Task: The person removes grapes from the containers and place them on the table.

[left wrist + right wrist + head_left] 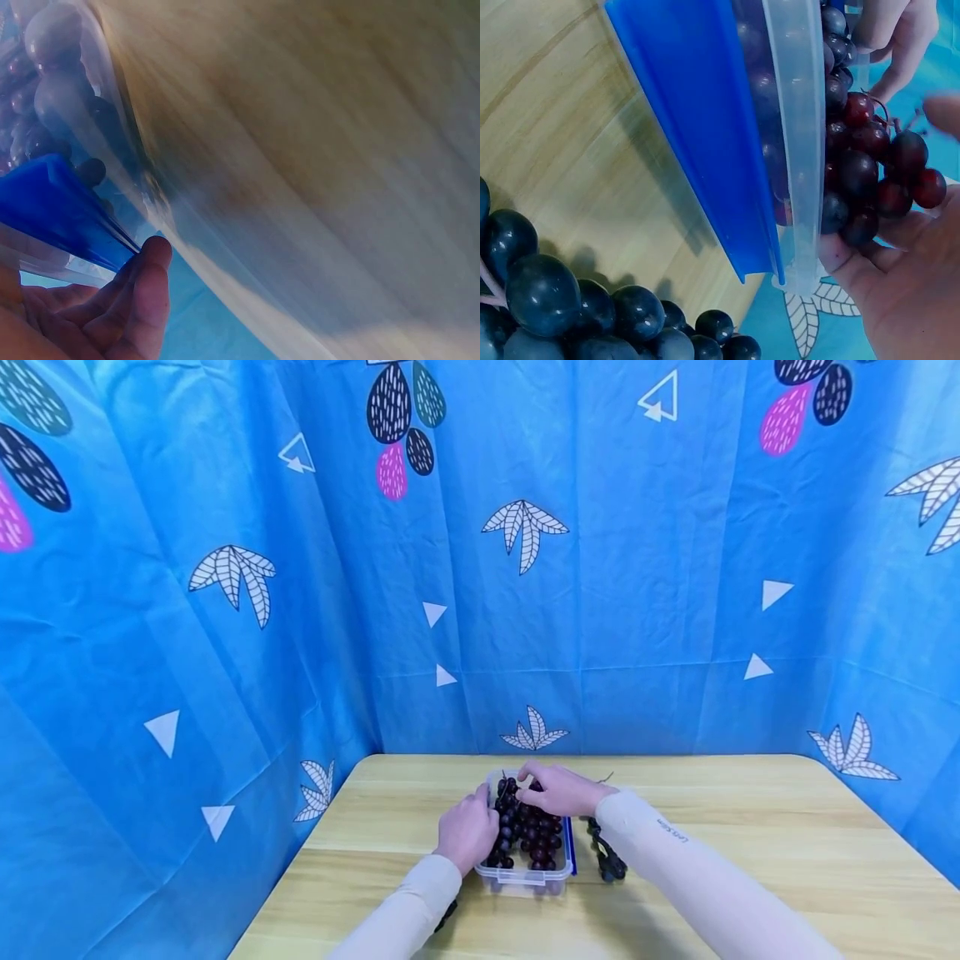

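Note:
A clear plastic container [517,877] filled with dark grapes [536,839] stands on the table. At its left side, my left hand [467,828] grips the wall with curled fingers. In the left wrist view those fingertips touch the edge of a blue flap [52,199]. Over the container's far right part is my right hand [558,789]. The right wrist view shows its fingers against the underside of reddish grapes [859,176] at the rim, the thumb apart from them. Another blue flap [697,135] hangs down along the container's right side.
Right of the container, a bunch of dark grapes [609,864] lies on the wooden table [720,827]. Something dark [446,917] shows partly from under the left forearm. A patterned blue curtain [637,610] hangs behind and beside the table.

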`<state>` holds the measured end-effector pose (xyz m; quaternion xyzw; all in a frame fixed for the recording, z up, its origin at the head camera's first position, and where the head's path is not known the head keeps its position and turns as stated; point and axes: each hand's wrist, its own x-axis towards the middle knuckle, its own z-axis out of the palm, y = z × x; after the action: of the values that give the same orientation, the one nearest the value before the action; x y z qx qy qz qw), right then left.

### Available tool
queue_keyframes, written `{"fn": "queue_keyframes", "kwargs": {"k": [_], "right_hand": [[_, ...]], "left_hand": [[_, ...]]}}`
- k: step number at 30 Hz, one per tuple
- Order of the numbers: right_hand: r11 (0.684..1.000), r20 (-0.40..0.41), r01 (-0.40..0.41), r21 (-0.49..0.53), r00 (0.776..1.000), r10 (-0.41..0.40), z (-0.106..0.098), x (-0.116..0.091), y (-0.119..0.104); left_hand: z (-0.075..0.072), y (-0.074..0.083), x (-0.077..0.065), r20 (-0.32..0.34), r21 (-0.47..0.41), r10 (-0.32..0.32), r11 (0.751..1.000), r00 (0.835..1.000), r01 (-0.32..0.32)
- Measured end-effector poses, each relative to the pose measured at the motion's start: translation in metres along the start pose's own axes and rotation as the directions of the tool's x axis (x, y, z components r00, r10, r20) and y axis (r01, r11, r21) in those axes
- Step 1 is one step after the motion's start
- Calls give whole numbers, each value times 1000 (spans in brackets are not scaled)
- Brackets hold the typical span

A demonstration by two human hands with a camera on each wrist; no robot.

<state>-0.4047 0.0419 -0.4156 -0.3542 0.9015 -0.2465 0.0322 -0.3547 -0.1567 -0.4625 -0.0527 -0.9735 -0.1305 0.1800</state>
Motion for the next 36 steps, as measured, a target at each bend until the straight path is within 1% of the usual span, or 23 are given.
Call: {"fn": "queue_keyframes", "kwargs": {"k": [5, 9, 16, 20, 30, 36], "right_hand": [[998, 61, -16, -54, 998, 19, 0, -1, 1], [997, 99, -37, -65, 994, 43, 2, -1, -1], [999, 104, -10, -32, 995, 13, 2, -1, -8], [998, 97, 15, -59, 995, -9, 1, -3, -9], [987, 57, 124, -101, 991, -119, -9, -6, -13], [987, 67, 128, -95, 990, -122, -17, -15, -25]], "left_hand": [[0, 0, 0, -4, -3, 0, 1000, 1000, 0], [2, -1, 0, -5, -6, 0, 1000, 1000, 0], [4, -2, -1, 1, -9, -2, 1000, 1000, 2], [5, -2, 0, -1, -9, -4, 1000, 1000, 4], [3, -4, 5, -7, -8, -1, 1000, 1000, 1], [6, -5, 5, -9, -15, -2, 1000, 1000, 1]]}}
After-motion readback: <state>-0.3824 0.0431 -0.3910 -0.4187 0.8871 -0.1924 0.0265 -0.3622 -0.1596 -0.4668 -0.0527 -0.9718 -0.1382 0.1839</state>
